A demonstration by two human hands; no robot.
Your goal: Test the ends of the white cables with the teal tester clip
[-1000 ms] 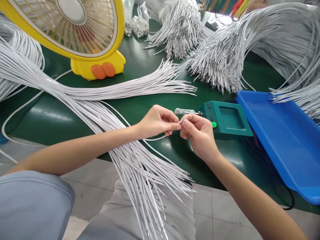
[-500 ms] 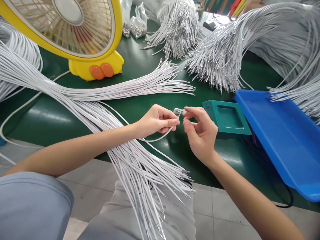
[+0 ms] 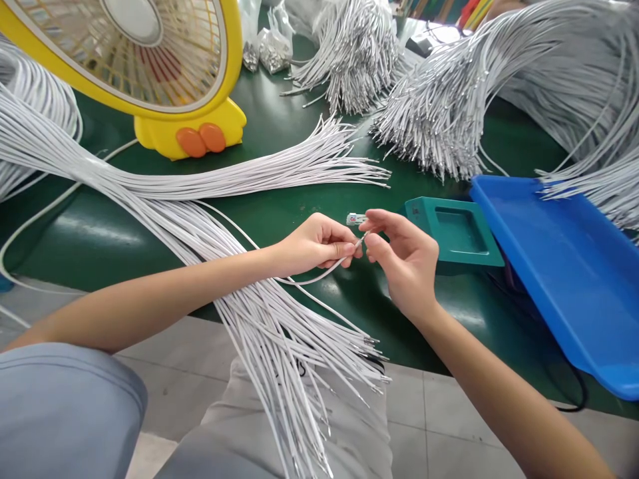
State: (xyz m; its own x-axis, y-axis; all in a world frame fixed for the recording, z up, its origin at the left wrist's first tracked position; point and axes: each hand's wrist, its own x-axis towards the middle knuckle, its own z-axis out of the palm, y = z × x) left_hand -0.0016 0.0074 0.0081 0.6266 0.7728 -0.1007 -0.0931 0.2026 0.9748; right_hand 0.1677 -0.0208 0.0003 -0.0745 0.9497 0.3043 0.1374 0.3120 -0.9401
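My left hand (image 3: 313, 243) is closed in a pinch on the end of a single white cable (image 3: 312, 277) that loops down toward my lap. My right hand (image 3: 405, 261) is just to its right, thumb and forefinger pinched at the cable's bare tip, the other fingers curled. A small clear connector (image 3: 356, 219) lies on the green table just above my fingertips. A thick bundle of white cables (image 3: 210, 233) runs under my left forearm and hangs over the table edge.
A teal fixture block (image 3: 452, 233) sits right of my hands, beside a blue tray (image 3: 559, 266). A yellow desk fan (image 3: 150, 73) stands at the back left. Heaps of white cables (image 3: 449, 100) and small bags of parts (image 3: 272, 50) lie at the back.
My right hand lifted off the cable tip and opened slightly, then came back to pinch it. The metal clip by the teal block went out of sight behind my right hand.
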